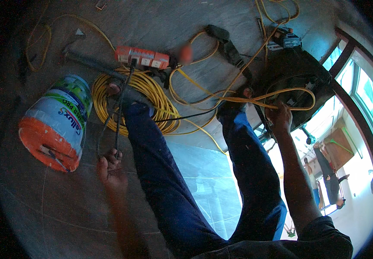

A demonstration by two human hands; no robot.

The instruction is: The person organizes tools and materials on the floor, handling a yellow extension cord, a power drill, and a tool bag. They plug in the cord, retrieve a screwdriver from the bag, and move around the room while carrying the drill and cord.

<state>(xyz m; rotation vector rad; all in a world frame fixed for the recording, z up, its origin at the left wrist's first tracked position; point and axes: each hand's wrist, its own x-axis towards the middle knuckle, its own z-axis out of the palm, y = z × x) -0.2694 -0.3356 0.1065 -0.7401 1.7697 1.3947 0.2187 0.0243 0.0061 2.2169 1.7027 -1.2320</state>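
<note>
My left hand [112, 168] is closed on a black cable [118, 125] left of my legs. The cable rises from there to a plug in an orange socket strip [142, 57]. Behind my left leg, a thick coil of yellow cable [165, 99] rests on the floor. My right hand [279, 116], right of my right leg, has its fingers bent around a loop of the yellow cable. That loop stretches over the front of a black case or bag [293, 84]. Part of the right fingers is hidden.
A white bucket with an orange end [57, 123] stands at left. A dark strap [225, 43] and loose yellow cable lie beyond my feet. A grey tool or device [288, 39] rests at the case's far end. Another person [327, 175] is by large windows, far right.
</note>
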